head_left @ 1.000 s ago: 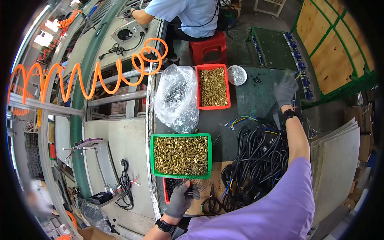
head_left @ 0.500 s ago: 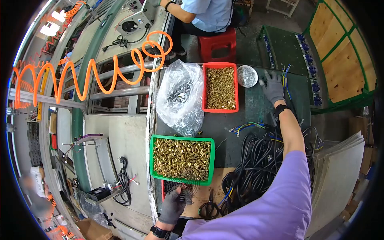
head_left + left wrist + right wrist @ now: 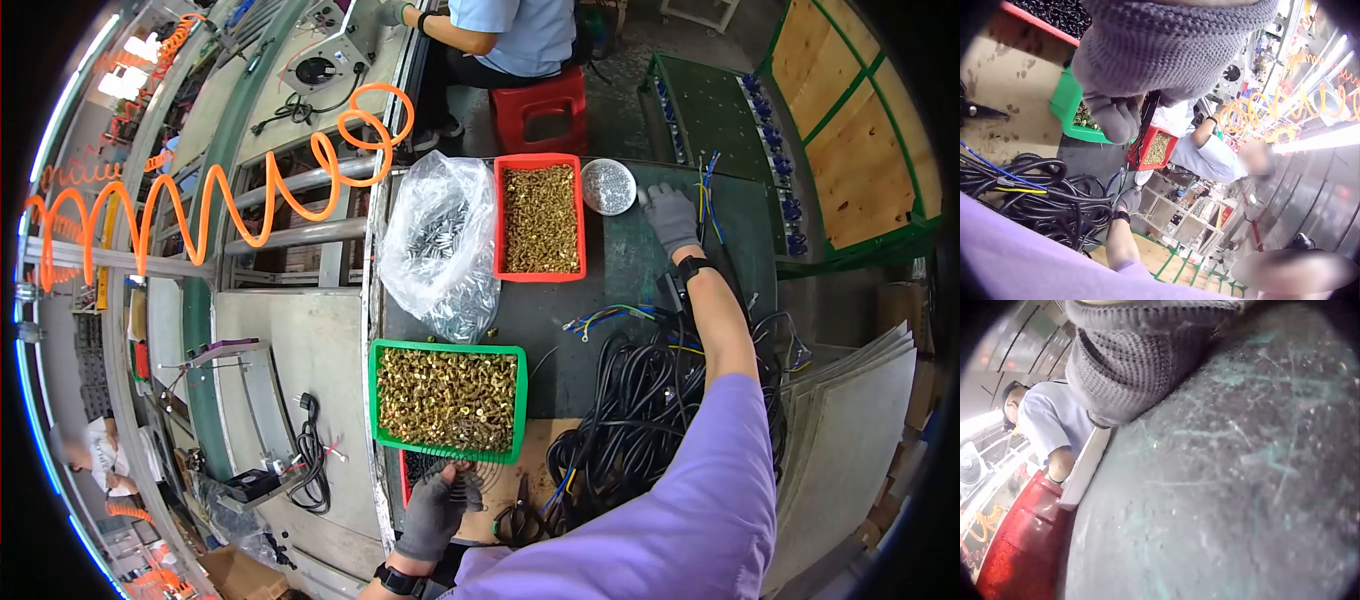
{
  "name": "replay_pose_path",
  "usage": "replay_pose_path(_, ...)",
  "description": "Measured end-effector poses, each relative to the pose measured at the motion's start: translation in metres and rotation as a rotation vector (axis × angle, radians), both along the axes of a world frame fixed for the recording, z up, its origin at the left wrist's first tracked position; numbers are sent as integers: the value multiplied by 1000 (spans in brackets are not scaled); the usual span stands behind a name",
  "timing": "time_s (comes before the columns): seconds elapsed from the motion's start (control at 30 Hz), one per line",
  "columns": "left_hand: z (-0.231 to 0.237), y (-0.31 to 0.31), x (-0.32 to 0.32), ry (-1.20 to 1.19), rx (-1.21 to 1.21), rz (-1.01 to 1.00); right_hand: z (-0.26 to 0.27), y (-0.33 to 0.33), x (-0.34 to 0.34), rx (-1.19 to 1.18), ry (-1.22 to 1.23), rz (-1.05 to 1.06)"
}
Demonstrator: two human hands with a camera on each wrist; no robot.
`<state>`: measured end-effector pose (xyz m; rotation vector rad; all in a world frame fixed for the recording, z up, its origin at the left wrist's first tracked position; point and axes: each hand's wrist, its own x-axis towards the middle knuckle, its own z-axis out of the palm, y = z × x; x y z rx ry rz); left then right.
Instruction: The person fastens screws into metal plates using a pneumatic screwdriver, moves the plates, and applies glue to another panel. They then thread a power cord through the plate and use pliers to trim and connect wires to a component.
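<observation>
My gloved left hand [image 3: 436, 512] grips a bunch of thin black curved strips [image 3: 1146, 119]. In the head view they fan out over the near edge of a green tray [image 3: 522, 400] full of small brass-coloured metal pieces. Below that hand, a red tray of small black parts [image 3: 1060, 14] is partly covered. At the far side of the dark worktable, my gloved right hand [image 3: 670, 218] rests low on the tabletop, fingers reaching forward. It is close beside a white bowl [image 3: 609, 187] of small silvery pieces. The glove hides what lies under those fingers.
A red tray [image 3: 540, 275] of brass pieces and a clear bag [image 3: 438, 250] of metal pieces stand toward the back. Black cables [image 3: 625, 420] heap by my right arm, near scissors [image 3: 520, 515]. Beyond the table, a person [image 3: 510, 38] sits on a red stool [image 3: 540, 115].
My right hand has come left from the table's right side to beside the white bowl, covering the spot where small black bits lay. My left hand keeps its grip on the strips.
</observation>
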<state>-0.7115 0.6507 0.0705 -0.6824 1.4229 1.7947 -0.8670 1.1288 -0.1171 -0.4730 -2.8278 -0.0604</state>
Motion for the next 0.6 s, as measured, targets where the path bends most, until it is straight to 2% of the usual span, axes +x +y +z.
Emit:
replay_pose_path(0.13,5,-3,1,22,23,-45,8,-8,8,35,40,6)
replay_pose_path(0.23,10,1,-3,15,52,20,-1,-1,2,-11,70,65)
replay_pose_path(0.3,16,3,-13,-71,364,144,-8,6,-3,-49,49,-45)
replay_pose_path(0.43,35,22,-45,-154,533,196,-14,26,-6,-202,232,-167)
replay_pose_path(0.5,28,29,-58,-145,549,148,10,27,1,-548,363,-267)
replay_pose_path(0.53,20,33,-61,-112,525,97,25,31,8,-1390,227,-530)
replay_pose_path(0.57,13,37,-63,-78,502,44,29,29,13,-1384,228,-531)
replay_pose_path(0.6,10,42,-63,-117,543,70,34,26,20,-1757,427,-391)
